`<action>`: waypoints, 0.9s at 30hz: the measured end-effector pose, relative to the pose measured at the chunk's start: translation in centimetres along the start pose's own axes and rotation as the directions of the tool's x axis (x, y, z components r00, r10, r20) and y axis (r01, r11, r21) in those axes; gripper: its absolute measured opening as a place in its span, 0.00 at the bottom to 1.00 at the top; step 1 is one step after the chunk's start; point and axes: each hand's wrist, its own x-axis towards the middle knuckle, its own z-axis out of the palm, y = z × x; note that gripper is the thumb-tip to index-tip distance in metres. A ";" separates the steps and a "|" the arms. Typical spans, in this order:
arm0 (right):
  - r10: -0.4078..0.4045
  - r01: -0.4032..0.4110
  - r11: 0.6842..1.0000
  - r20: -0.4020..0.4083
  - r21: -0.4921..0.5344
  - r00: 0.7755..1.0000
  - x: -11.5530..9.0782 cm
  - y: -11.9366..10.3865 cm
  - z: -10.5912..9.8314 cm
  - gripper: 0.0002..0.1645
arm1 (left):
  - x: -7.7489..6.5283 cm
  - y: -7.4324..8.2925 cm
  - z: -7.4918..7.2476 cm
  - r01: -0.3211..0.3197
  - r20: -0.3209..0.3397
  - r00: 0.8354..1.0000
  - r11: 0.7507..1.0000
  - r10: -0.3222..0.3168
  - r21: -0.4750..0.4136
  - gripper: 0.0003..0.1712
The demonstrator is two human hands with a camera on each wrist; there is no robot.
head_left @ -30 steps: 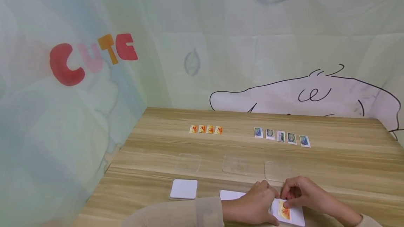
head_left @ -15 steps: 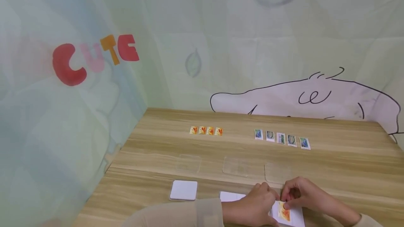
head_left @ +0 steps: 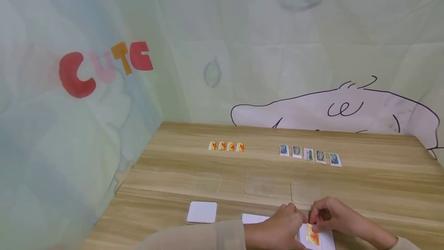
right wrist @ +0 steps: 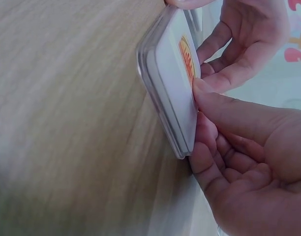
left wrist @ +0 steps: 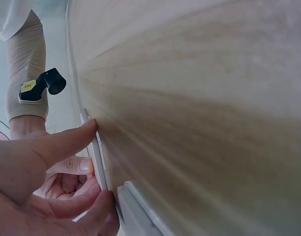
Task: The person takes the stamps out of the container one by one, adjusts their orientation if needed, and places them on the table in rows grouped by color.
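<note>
A small orange-and-yellow picture stamp (head_left: 313, 237) lies on a white square card in a clear case (head_left: 327, 241) at the table's front right. My left hand (head_left: 279, 227) holds that case by its edges, thumb at the near side and fingers at the far side. My right hand (head_left: 334, 215) has its thumb on the stamp's upper corner, with the other fingers curled at the case's far edge. In the right wrist view the case (right wrist: 172, 83) appears as a thick, layered stack with rounded corners. The left hand hides part of its left side.
Another white square (head_left: 202, 212) lies left, and one more (head_left: 254, 218) is partly behind the left hand. Clear square covers (head_left: 258, 185) lie in a row beyond. Farther back are a row of orange stamps (head_left: 230, 146) and several blue-green stamps (head_left: 308, 154).
The whole head view has shifted slightly, with the table a little lower in the frame. Both hands stay at the case, and the orange stamp keeps its place under the right thumb.
</note>
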 end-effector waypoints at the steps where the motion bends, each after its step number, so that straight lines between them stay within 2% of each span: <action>1: 0.010 -0.010 1.000 0.001 0.006 1.000 0.0 0.0 0.0 0.05 | 0.0 0.0 0.0 0.001 0.000 1.000 1.000 -0.001 -0.003 0.31; 9: -0.029 0.030 0.999 0.006 -0.018 1.000 0.3 0.1 0.0 0.04 | 0.1 -0.3 -0.1 -0.018 -0.011 1.000 1.000 0.018 0.001 0.30; 16: 0.003 -0.002 1.000 0.018 -0.015 1.000 0.3 -0.2 -0.2 0.04 | 0.1 -0.2 -0.2 -0.018 -0.014 1.000 1.000 0.018 0.010 0.30; 21: -0.004 0.004 0.999 0.010 -0.033 1.000 0.2 -0.3 -0.1 0.04 | 0.0 -0.2 -0.3 -0.033 -0.017 0.999 0.999 0.034 0.023 0.29; 27: 0.037 -0.037 0.998 0.005 -0.057 0.999 0.4 -0.4 0.1 0.02 | -0.1 -0.2 -0.5 -0.043 -0.024 0.999 0.998 0.044 0.037 0.28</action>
